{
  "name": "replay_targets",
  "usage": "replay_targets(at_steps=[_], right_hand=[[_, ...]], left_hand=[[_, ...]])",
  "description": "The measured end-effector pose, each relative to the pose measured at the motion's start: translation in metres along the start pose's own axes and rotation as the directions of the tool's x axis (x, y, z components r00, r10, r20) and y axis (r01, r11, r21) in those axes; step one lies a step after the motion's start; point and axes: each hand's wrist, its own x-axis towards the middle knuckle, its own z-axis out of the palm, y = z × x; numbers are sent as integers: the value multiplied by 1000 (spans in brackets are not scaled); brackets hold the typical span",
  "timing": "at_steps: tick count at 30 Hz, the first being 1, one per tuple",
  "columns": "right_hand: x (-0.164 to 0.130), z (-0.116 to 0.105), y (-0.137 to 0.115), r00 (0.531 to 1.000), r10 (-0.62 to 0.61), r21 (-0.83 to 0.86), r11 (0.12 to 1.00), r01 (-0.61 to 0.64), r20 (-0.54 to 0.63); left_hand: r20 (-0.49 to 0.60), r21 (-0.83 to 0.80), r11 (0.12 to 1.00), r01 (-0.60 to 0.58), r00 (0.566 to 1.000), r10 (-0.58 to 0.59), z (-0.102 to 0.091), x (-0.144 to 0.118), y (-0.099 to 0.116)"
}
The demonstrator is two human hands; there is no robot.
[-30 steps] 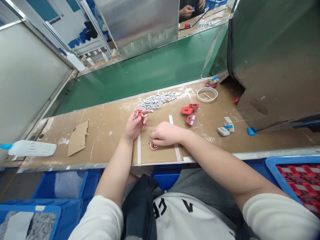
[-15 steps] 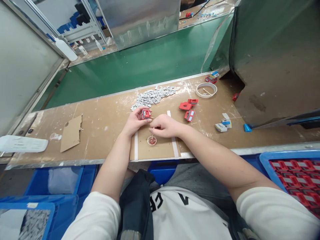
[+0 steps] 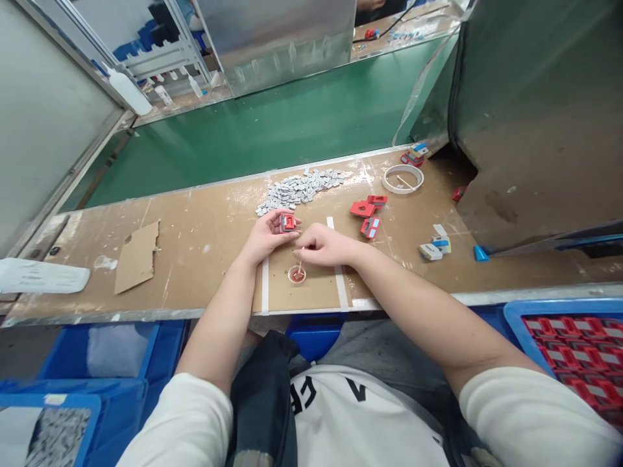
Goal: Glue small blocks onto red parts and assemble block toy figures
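Note:
In my left hand [image 3: 267, 237] is a small red and grey plastic part [image 3: 287, 223], held between thumb and fingers above the cardboard-covered bench. My right hand [image 3: 325, 246] pinches a thin pale stick [image 3: 300, 264] that points down into a small round cup [image 3: 296, 274] of reddish-brown stuff. The cup stands on a cardboard sheet [image 3: 306, 298] with white tape strips along both sides. Beyond my hands lies a heap of small light-grey pieces [image 3: 296, 190]. Several red parts [image 3: 370, 227] lie to the right of my right hand.
A white tape ring [image 3: 403, 179] lies at the back right, near small boxes [image 3: 431, 251]. Left are a torn cardboard piece [image 3: 137, 257] and a white bottle [image 3: 43, 275]. Blue crates flank me; the right crate [image 3: 516, 311] holds red parts. A green surface [image 3: 253, 130] runs behind the bench.
The view has shifted slightly. My left hand still holds the red part, turned a little. The stick in my right hand still reaches down into the cup, with more of it showing.

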Motion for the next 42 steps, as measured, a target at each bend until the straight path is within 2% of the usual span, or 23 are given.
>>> replay_targets(at_steps=[2,3,6,8,10,22,36,42], right_hand=[[1,-5,2,981,1,78,997,15,-196],[2,-7,3,953,5,92,995,24,-304],[5,-10,7,807,9,54,998,28,-590],[7,-10,9,742,16,31,1000,7,-670],[8,-10,12,727,33,26,999,-21,-686],[11,-5,14,759,60,-2,997,-80,-648],[10,-6,16,729,72,-43,990,-138,-680],[10,-5,14,748,75,-33,991,-129,-659]], left_hand=[[0,11,1000,2,1000,-2,0,1,-1],[-1,17,1000,5,1000,-5,0,1,-2],[2,35,999,18,1000,-18,1,1,-4],[12,40,999,25,1000,-25,1,0,-4],[18,46,998,30,999,-31,2,0,-4],[32,99,994,37,999,-41,2,0,-4],[22,104,994,39,999,-42,4,-1,0],[13,109,994,31,999,-33,4,-1,0]])
